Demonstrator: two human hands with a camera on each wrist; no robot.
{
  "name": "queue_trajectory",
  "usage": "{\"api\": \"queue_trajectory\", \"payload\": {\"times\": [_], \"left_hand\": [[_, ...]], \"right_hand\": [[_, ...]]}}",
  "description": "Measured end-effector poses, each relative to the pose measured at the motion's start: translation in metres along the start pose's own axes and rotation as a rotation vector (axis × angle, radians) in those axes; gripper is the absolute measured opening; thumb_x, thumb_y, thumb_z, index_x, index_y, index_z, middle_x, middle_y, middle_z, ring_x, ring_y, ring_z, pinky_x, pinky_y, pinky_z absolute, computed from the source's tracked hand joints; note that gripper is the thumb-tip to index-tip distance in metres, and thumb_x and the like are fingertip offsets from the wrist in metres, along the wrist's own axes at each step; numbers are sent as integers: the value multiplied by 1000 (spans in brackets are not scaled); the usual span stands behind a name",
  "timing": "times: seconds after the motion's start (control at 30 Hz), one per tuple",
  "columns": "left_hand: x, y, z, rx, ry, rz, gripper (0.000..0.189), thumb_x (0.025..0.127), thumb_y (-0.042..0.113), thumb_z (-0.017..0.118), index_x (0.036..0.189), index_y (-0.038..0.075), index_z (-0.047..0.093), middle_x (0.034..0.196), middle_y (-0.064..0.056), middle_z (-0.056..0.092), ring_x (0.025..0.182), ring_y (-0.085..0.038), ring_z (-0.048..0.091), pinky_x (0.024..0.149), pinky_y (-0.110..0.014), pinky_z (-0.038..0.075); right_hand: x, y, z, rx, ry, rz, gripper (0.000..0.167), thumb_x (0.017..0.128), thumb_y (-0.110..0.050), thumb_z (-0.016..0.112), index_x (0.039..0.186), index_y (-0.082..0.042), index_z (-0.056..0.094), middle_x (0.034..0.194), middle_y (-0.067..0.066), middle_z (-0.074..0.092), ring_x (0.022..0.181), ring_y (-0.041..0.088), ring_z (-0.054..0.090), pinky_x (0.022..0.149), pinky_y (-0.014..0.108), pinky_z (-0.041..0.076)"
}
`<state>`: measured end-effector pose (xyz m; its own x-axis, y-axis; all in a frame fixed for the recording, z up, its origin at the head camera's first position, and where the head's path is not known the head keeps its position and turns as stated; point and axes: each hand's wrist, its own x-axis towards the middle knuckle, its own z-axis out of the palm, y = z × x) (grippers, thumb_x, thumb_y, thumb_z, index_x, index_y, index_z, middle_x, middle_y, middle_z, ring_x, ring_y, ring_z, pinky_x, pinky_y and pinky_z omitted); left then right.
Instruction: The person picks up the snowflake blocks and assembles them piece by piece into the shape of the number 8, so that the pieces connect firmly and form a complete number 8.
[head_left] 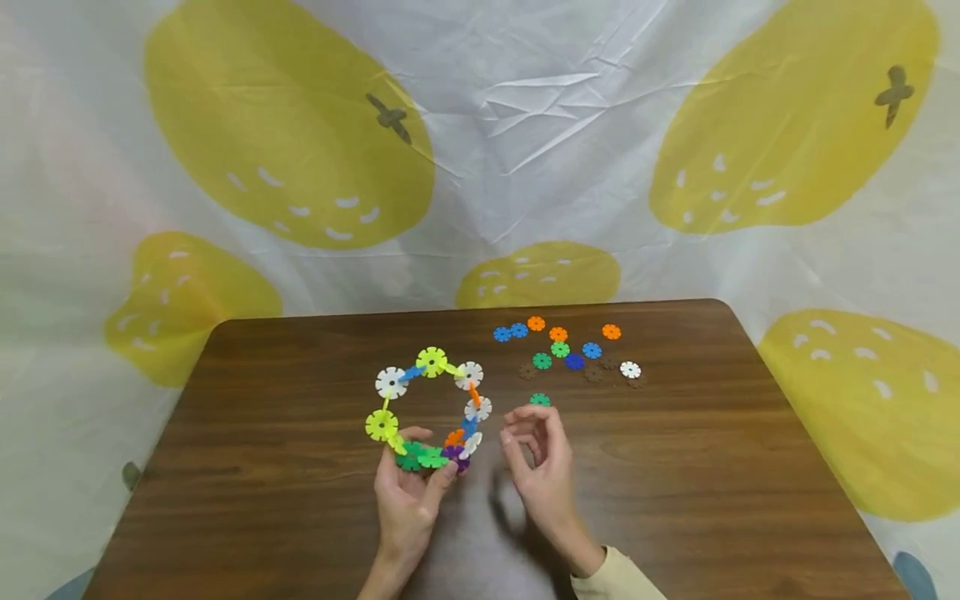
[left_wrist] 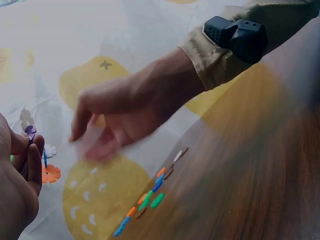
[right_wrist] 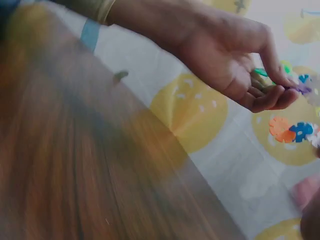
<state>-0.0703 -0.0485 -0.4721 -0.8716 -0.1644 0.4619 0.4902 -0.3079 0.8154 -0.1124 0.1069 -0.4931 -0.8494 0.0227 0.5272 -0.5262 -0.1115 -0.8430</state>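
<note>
A ring of interlocking notched plastic discs [head_left: 431, 362], in yellow, white, blue, orange, green and purple, is held up above the table by my left hand [head_left: 407, 508]. The thumb and fingers pinch it at the bottom, by a purple disc [left_wrist: 31, 133]. To the right of the ring, apart from it, hovers my right hand [head_left: 547, 479]. Its fingers are loosely bent, and nothing shows between them; in the left wrist view this hand [left_wrist: 120, 112] is blurred. Just beyond its fingertips lies a loose green disc [head_left: 539, 400].
Several loose discs lie scattered toward the back right of the brown wooden table [head_left: 675, 500], among them a blue disc [head_left: 502, 334], an orange disc [head_left: 611, 332] and a white disc [head_left: 630, 369]. Behind the table's back edge hangs a white cloth [head_left: 525, 167] with yellow fruit prints.
</note>
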Motion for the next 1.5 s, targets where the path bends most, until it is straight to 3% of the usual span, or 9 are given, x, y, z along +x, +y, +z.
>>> {"api": "queue_trajectory", "payload": {"times": [0.1,0.2,0.27,0.4,0.63,0.73,1.13,1.37,1.5], "left_hand": [[1,1,2,-2,-17,28,44,77,-30,58,117,-20,41,94,1,64,81,-9,70,72,-23,62],[0,0,3,-13,-57,38,44,78,-30,57,117,-22,39,95,2,62,84,-8,69,73,-22,61],[0,-1,3,-5,-77,45,45,78,-30,58,117,-23,38,96,2,60,85,-7,67,73,-21,60],[-1,-2,0,54,-73,40,45,78,-29,59,118,-24,38,94,1,58,84,-6,64,73,-20,60],[-1,0,-5,166,-22,20,47,77,-27,60,119,-20,41,91,-1,58,83,-3,64,76,-20,60],[0,0,-5,184,-12,57,47,76,-28,60,119,-22,41,91,-2,58,83,-6,64,75,-21,60],[0,-1,-5,278,15,72,46,78,-22,65,120,-18,47,91,-6,57,80,-15,63,75,-21,60],[-2,-1,-3,304,36,54,51,72,-28,64,119,-19,47,93,-4,58,80,-7,66,71,-22,61],[-2,-1,0,349,50,48,54,69,-29,62,120,-16,51,91,-8,57,78,-5,63,67,-20,59]], "right_hand": [[-3,2,2,38,-145,342,35,90,8,64,122,14,52,115,30,65,100,6,65,90,20,56],[-1,3,4,34,-255,469,32,88,9,61,118,16,56,114,34,67,100,4,67,93,22,56],[1,3,3,30,-261,455,25,87,11,59,112,17,57,109,35,67,97,4,69,91,22,57],[8,-2,-2,47,-192,389,15,89,11,63,103,15,60,98,31,69,87,5,69,83,22,59],[17,-15,-14,130,-172,336,16,94,3,66,105,13,61,90,2,72,77,11,70,74,29,62],[17,-18,-15,141,-188,319,16,94,3,65,104,15,61,90,-3,71,77,9,69,75,30,62],[9,-18,-15,165,-205,295,14,91,8,64,102,15,59,90,-4,71,78,8,68,75,25,61],[7,-18,-14,114,-185,311,15,89,7,67,101,14,62,89,-2,71,78,8,69,74,30,63],[5,-18,-15,76,-178,325,12,88,6,68,97,11,63,85,7,71,75,8,68,71,27,61]]}}
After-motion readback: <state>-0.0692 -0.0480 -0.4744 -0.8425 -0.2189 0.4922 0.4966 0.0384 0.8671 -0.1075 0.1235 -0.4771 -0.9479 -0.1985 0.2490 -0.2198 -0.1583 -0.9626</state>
